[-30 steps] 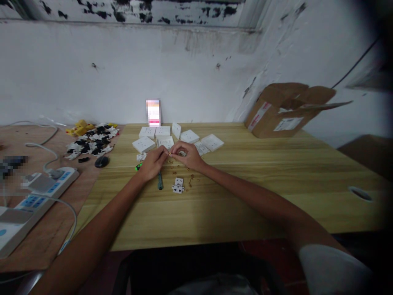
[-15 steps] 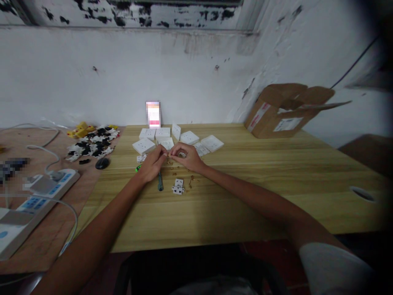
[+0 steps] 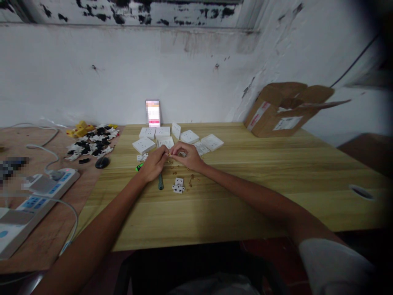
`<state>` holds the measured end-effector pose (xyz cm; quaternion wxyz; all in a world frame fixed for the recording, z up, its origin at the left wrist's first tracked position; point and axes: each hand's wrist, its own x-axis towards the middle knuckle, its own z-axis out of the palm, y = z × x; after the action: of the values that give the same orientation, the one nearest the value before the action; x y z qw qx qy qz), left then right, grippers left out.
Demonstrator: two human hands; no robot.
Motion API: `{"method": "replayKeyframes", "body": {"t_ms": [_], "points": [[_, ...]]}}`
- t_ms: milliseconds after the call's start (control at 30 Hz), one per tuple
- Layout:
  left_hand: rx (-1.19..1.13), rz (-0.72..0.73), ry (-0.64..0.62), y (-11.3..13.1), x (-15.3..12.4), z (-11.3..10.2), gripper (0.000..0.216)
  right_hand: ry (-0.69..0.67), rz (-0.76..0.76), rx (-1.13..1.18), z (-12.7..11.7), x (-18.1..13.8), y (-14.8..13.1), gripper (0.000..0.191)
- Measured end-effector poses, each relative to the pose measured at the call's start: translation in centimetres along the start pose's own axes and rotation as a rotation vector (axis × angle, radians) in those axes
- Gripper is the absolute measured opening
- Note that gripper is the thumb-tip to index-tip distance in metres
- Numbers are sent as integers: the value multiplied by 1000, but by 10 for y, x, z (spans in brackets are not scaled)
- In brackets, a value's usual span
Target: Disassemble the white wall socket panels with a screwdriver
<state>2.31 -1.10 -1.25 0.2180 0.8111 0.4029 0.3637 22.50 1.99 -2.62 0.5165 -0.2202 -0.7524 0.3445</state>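
My left hand (image 3: 152, 164) and my right hand (image 3: 188, 156) meet over the wooden table (image 3: 245, 192), fingers pinched together on a tiny brass part (image 3: 169, 154). Under the left hand lies a green-handled screwdriver (image 3: 160, 181). A small white socket insert (image 3: 178, 185) rests just in front of the hands, with loose brass pieces (image 3: 192, 179) beside it. Several white wall sockets (image 3: 143, 144) lie just beyond the hands.
A heap of black, white and yellow plastic parts (image 3: 91, 142) sits at the left. White power strips (image 3: 46, 186) with cables lie on the brown board at far left. An open cardboard box (image 3: 282, 108) stands at the back right. A cable hole (image 3: 360, 192) is near the table's right edge.
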Motion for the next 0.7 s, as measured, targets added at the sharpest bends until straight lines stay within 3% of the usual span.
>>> {"method": "replayKeyframes", "body": {"t_ms": [133,300,467,600,700], "points": [[41,-60,2,-3,1,0,38,-16,-6,-11,0,0,-1,17],[-31,-16,16,-4,1,0,23,-4,11,-6,-2,0,-2,16],[0,-67,9,-4,1,2,37,6,14,-13,-3,1,-2,16],[-43,-56,25,-2,1,1,28,1,2,-8,-2,1,-3,16],[-58,-53,1,-1,1,1,32,-2,-1,-12,-1,0,-3,16]]}}
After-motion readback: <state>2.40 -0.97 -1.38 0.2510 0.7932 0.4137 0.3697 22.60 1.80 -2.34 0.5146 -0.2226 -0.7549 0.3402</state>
